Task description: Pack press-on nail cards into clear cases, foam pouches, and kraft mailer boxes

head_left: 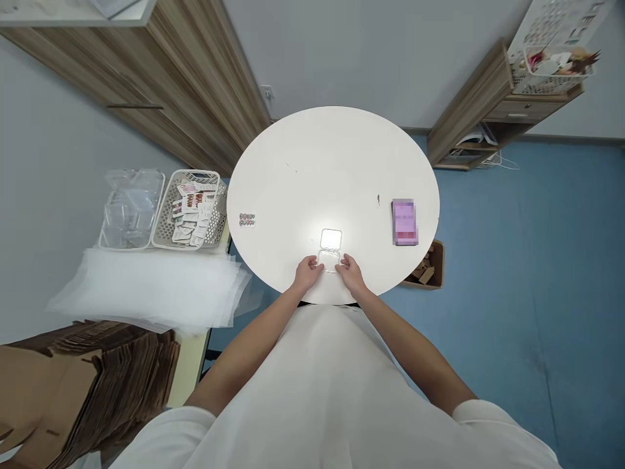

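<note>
Clear plastic case [329,261] lies open near the close edge of the table [332,150], its lid [331,239] folded away from the body. Through the head camera I have both hands on it: the left hand [307,270] grips the left side of the base and the right hand [350,271] the right side, thumbs toward me, fingers bent. I cannot make out anything inside the base.

Farther out to the right I see a pink rectangular item [405,223], blurred by pixelation, and to the left a small card of red and green pieces [247,220].

Past the table's right edge, a carton [439,264] of brown pieces sits on the blue floor [493,260]. On my left I get a white basket [216,225] of printed packets, with white sheets [156,286] beside it. Farthest away stand a wood-grain cabinet [195,78] and, to the right, a wooden shelf unit [469,107].
</note>
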`<state>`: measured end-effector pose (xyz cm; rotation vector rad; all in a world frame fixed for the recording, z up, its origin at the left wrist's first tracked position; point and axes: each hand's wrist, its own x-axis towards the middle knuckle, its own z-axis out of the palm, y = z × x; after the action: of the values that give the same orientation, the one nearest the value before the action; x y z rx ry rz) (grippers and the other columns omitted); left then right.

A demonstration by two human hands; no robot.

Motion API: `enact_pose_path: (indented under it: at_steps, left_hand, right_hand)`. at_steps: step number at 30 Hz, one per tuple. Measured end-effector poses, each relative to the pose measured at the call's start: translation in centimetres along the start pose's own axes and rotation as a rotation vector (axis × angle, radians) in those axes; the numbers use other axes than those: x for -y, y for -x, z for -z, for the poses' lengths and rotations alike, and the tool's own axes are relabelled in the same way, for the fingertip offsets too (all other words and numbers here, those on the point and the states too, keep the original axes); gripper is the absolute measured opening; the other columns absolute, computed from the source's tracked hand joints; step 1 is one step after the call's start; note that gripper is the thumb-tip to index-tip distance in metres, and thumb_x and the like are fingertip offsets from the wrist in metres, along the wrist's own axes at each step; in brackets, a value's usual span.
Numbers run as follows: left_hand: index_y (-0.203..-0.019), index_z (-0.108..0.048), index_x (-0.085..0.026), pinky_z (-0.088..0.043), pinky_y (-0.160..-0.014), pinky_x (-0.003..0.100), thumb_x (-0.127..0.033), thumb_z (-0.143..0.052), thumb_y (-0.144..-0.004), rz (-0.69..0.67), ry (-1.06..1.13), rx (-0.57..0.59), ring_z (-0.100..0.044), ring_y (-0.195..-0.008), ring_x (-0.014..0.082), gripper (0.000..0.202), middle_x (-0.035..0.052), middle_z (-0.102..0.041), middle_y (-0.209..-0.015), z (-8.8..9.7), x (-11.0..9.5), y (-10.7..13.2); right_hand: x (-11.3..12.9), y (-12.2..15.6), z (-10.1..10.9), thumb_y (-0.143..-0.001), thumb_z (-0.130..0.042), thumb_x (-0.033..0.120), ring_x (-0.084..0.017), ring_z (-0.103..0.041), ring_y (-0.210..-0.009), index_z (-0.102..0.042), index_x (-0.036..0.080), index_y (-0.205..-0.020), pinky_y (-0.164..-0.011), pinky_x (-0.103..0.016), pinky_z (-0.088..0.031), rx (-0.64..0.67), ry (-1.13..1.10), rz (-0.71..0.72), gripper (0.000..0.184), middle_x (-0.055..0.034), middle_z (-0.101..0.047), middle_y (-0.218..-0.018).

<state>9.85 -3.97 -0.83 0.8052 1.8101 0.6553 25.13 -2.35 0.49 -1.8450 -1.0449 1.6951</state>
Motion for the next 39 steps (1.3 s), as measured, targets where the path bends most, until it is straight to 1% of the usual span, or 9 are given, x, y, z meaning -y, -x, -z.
enact_pose_path:
  at_steps: [10, 15, 17, 20, 24, 28, 32, 36, 39]
  left_hand:
    - [-0.106, -0.053, -0.016, -0.043, -0.082, 0.031, -0.029, -0.061, -0.069, -0.018, 0.037, 0.025, -0.055, -0.085, 0.0139, 0.04, 0.0089, -0.057, -0.101, 0.0, 0.7, -0.2]
    - [-0.107, -0.052, -0.016, -0.044, -0.079, 0.031, -0.03, -0.059, -0.071, -0.059, 0.026, 0.078, -0.055, -0.087, 0.0145, 0.039, 0.0093, -0.056, -0.103, 1.4, 1.0, -0.3]
    - [-0.106, -0.052, -0.017, -0.046, -0.075, 0.03, -0.029, -0.058, -0.072, -0.107, -0.003, 0.066, -0.054, -0.089, 0.0154, 0.037, 0.0095, -0.056, -0.103, 3.3, 1.0, -0.9]
    - [-0.107, -0.051, -0.017, -0.046, -0.073, 0.031, -0.028, -0.056, -0.073, -0.22, -0.111, -0.05, -0.053, -0.088, 0.0164, 0.036, 0.0091, -0.055, -0.103, 8.1, 1.2, -2.6]
    - [-0.11, -0.048, -0.017, -0.044, -0.078, 0.035, -0.028, -0.055, -0.073, -0.325, -0.3, -0.26, -0.052, -0.087, 0.0179, 0.039, 0.0093, -0.05, -0.104, 16.2, 1.8, -5.9]
    - [-0.118, -0.042, -0.017, -0.043, -0.081, 0.036, -0.025, -0.056, -0.071, -0.332, -0.4, -0.288, -0.052, -0.078, 0.0159, 0.049, 0.0091, -0.047, -0.106, 22.1, 2.0, -9.4]
    - [-0.126, -0.034, -0.02, -0.043, -0.078, 0.035, -0.024, -0.058, -0.07, -0.291, -0.462, -0.162, -0.052, -0.073, 0.0152, 0.062, 0.0074, -0.048, -0.103, 24.3, 1.1, -12.0]
    - [-0.13, -0.028, -0.02, -0.042, -0.079, 0.035, -0.023, -0.06, -0.068, -0.276, -0.515, -0.073, -0.053, -0.084, 0.0198, 0.07, 0.0077, -0.048, -0.1, 24.6, 0.0, -13.6]
    - [-0.13, -0.03, -0.02, -0.042, -0.078, 0.035, -0.019, -0.061, -0.068, -0.273, -0.553, -0.032, -0.051, -0.091, 0.0234, 0.07, 0.0078, -0.048, -0.098, 24.4, -0.2, -14.3]
  right_hand:
    - [-0.2, 0.1, -0.4, -0.069, -0.052, 0.034, -0.018, -0.051, -0.099, -0.038, 0.022, -0.123, -0.08, -0.031, -0.045, -0.04, 0.017, 0.037, 0.057, -0.008, -0.049, -0.117]
    - [-0.1, 1.1, -0.9, -0.07, -0.052, 0.035, -0.018, -0.05, -0.088, -0.043, 0.021, -0.117, -0.075, -0.034, -0.045, -0.25, 0.154, 0.158, 0.05, -0.008, -0.05, -0.111]
    - [0.8, 1.4, -1.9, -0.072, -0.05, 0.034, -0.018, -0.048, -0.085, -0.042, 0.022, -0.117, -0.071, -0.033, -0.045, -0.306, 0.211, 0.244, 0.047, -0.0076, -0.05, -0.109]
    - [2.7, 1.1, -4.8, -0.075, -0.047, 0.032, -0.016, -0.048, -0.08, -0.043, 0.022, -0.115, -0.065, -0.031, -0.045, -0.217, 0.283, 0.358, 0.041, -0.0062, -0.052, -0.103]
    - [5.6, -1.3, -10.7, -0.075, -0.046, 0.028, -0.016, -0.05, -0.08, -0.045, 0.022, -0.112, -0.064, -0.03, -0.045, -0.006, 0.396, 0.419, 0.038, -0.0052, -0.054, -0.099]
    - [8.2, -4.8, -16.7, -0.075, -0.046, 0.024, -0.017, -0.05, -0.086, -0.045, 0.021, -0.113, -0.073, -0.033, -0.044, 0.068, 0.538, 0.45, 0.038, -0.0055, -0.053, -0.102]
    - [10.4, -7.5, -21.0, -0.074, -0.048, 0.023, -0.022, -0.046, -0.098, -0.043, 0.021, -0.116, -0.083, -0.038, -0.039, 0.018, 0.754, 0.465, 0.042, -0.0075, -0.05, -0.107]
    - [11.5, -9.4, -23.7, -0.072, -0.054, 0.028, -0.025, -0.042, -0.102, -0.038, 0.022, -0.121, -0.084, -0.039, -0.037, 0.01, 0.856, 0.455, 0.052, -0.0091, -0.046, -0.11]
    - [11.6, -10.2, -24.8, -0.071, -0.058, 0.024, -0.025, -0.042, -0.1, -0.035, 0.024, -0.124, -0.082, -0.039, -0.036, 0.023, 0.845, 0.467, 0.058, -0.009, -0.045, -0.107]
